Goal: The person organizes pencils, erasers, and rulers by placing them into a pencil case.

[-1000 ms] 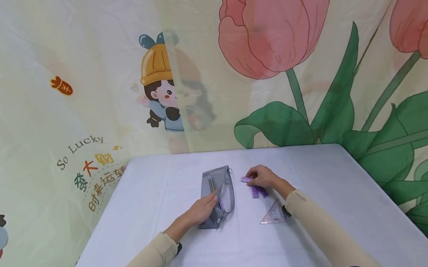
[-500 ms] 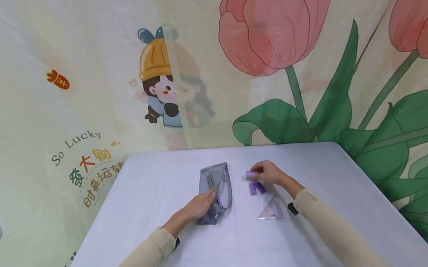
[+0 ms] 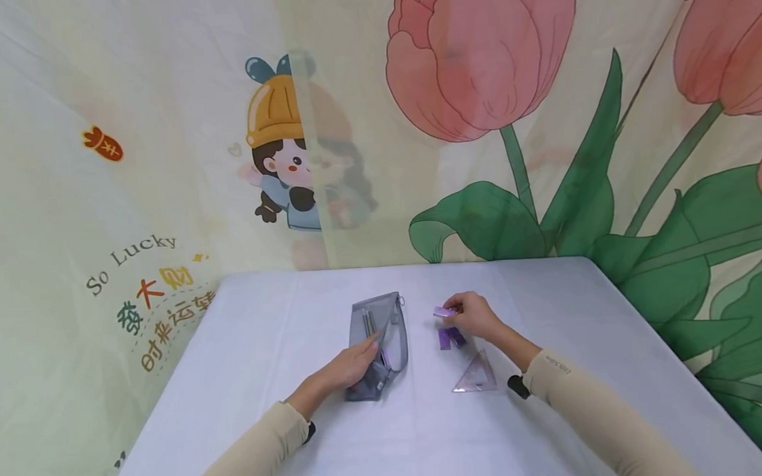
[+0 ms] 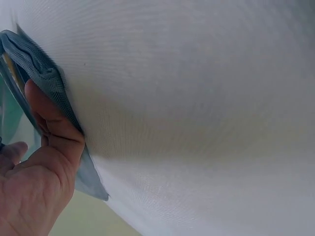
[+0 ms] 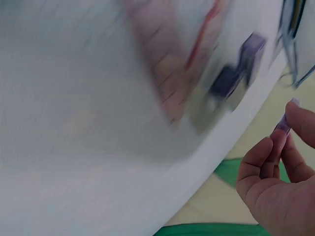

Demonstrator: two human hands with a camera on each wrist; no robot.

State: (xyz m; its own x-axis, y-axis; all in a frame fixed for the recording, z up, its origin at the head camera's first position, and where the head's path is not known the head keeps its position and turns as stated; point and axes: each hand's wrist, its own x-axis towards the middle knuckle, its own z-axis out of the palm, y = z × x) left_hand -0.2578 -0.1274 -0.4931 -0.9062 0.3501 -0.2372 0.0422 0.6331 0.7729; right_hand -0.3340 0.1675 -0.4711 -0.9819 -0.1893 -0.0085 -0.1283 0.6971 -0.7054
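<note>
In the head view a grey mesh pencil case [image 3: 358, 340] lies on the white table, its zipped mouth gaping on the right side. Slim pencils [image 3: 368, 324] show inside it. My left hand [image 3: 352, 364] holds the case by its lower part, and the left wrist view shows fingers [image 4: 56, 120] curled along the mesh edge. Over to the right, my right hand [image 3: 475, 315] pinches a small purple block [image 3: 443, 311] between thumb and fingertips, raised above the table. Two more purple blocks [image 3: 445, 339] lie just below that hand.
A clear triangular set square [image 3: 476, 376] lies nearer the front, below the purple blocks and left of the right sleeve. The table [image 3: 277, 319] ends at a back edge against a printed cloth [image 3: 369, 245] with tulips and a cartoon figure.
The right hand has lifted the purple block away from the other two blocks and turned it slightly. The left hand still holds the pencil case in place.
</note>
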